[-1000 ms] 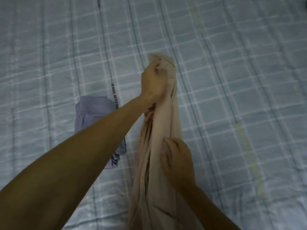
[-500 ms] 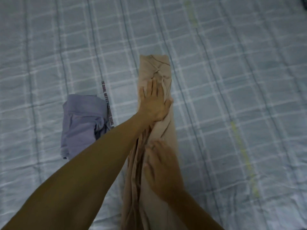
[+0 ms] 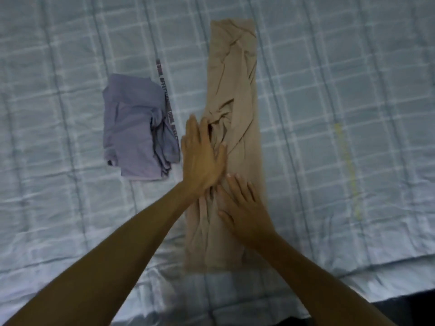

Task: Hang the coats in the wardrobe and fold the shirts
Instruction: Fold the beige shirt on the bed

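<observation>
two hands lie flat on a long tan shirt; no finger is curled and nothing is gripped; the left hand has its fingers straight and close together, pointing to 12 o'clock, and it sits on the shirt's 9 o'clock edge, partly over the blue checked bed cover; the right hand is just below it, toward 5 o'clock, with fingers spread a little and pointing to about 11 o'clock; its palm is pressed on the lower half of the shirt; i think the hands are flat like this to push the lumps out and stop the soft cloth from sliding; the tan shirt is folded into a narrow strip that runs from 12 o'clock down to 6 o'clock in the middle of the view; there are bunched wrinkles in the middle, just at 1 o'clock from the left hand, so it is not smooth yet; a purple shirt lies at 9 o'clock from the left hand, just beside it; it looks folded small, a bit messy, and sits aside, likely to leave room to work; a thin band with letters lies along its 3 o'clock side; next, i think the strip needs folding end to end into a small pile like the purple one
</observation>
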